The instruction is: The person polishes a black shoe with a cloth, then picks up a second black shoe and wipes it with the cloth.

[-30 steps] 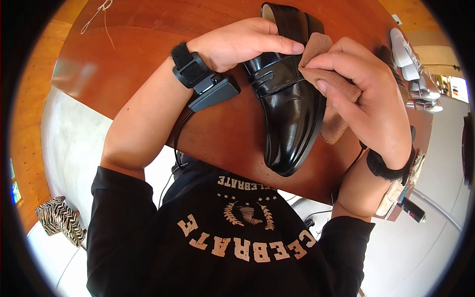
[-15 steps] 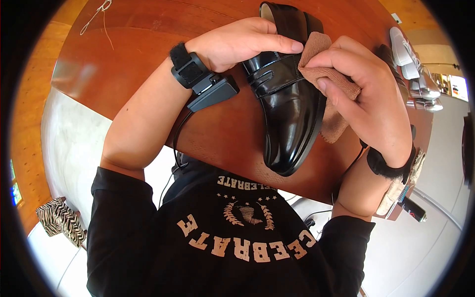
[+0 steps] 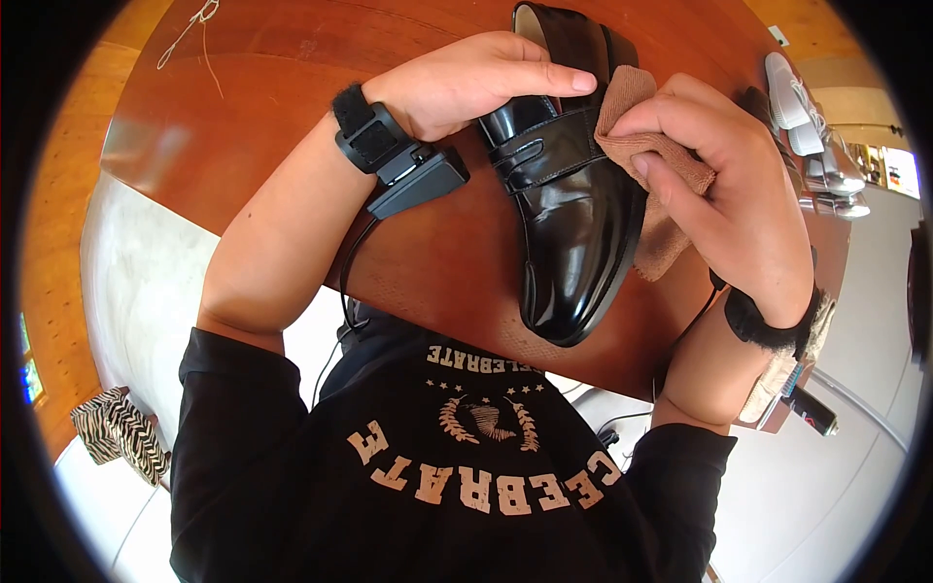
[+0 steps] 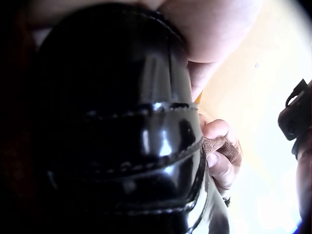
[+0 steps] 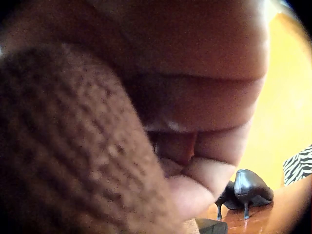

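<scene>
While the left hand (image 3: 466, 83) grips the black leather loafer (image 3: 573, 233), the right hand (image 3: 743, 185) pinches a brown cloth (image 3: 627, 102) against its side. Both are above the worktop (image 3: 262, 117).

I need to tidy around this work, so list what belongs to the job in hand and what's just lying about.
Belongs to the job:
Black loafer, gripped by the left hand
Brown cloth, pinched by the right hand

Apparently just lying about:
String
White sneaker
High-heeled pumps
Black canister, possibly a supply, untouched
</scene>
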Available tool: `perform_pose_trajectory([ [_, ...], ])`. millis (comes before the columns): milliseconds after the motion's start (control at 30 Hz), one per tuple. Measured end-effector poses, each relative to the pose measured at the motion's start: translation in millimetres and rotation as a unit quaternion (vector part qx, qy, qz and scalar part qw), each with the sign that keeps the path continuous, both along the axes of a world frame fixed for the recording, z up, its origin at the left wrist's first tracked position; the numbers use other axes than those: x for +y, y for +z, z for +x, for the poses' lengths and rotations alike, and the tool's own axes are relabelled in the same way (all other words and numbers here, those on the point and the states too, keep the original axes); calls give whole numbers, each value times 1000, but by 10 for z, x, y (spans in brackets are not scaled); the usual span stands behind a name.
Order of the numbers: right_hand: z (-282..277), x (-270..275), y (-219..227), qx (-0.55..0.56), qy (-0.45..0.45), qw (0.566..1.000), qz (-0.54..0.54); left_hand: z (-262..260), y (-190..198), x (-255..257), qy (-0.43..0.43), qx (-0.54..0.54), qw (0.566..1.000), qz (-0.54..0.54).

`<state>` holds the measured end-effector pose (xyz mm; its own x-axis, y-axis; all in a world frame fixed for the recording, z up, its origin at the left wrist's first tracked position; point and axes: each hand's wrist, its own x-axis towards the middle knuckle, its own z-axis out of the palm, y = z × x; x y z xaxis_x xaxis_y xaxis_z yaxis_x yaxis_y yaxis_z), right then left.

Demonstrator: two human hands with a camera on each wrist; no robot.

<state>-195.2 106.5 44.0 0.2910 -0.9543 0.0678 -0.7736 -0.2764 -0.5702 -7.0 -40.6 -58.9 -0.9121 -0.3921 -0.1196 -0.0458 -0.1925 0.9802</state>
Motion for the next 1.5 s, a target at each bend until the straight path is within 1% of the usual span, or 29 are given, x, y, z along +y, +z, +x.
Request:
perform_pose_trajectory([
  [100,24,-7,-13,-2,0,1000,-26,-25,-55,8,13,-4,1000,-4],
  [133,36,-5,-16,5,-18,999,-37,-28,-65,7,20,-6,1000,-9],
  [200,53,-12,-28,17,-54,997,-55,-18,-63,-10,4,-6,1000,-6],
  [333,48,-43,-76,-1,-26,998,-50,-4,-53,-23,3,12,1000,23],
  [433,40,-47,-58,1,-23,999,-40,3,-27,5,57,-9,997,42],
  [533,26,-37,-63,-5,-26,999,-34,-4,79,87,97,-32,994,34],
  [633,25,-37,-60,5,-16,999,-45,-8,77,99,105,-38,993,42],
  [733,27,-28,-46,13,-19,999,-38,11,48,49,88,-27,995,46],
  [967,33,-41,-42,21,-19,999,-30,0,-103,-50,16,-2,999,47],
  [1100,40,-43,-67,15,-20,999,-46,2,-100,-51,13,7,999,46],
  [1300,83,-46,-52,37,-41,997,-54,10,-74,-39,19,3,999,33],
  [1500,80,-47,-72,12,-31,998,-51,-7,-76,-27,19,10,999,30],
])
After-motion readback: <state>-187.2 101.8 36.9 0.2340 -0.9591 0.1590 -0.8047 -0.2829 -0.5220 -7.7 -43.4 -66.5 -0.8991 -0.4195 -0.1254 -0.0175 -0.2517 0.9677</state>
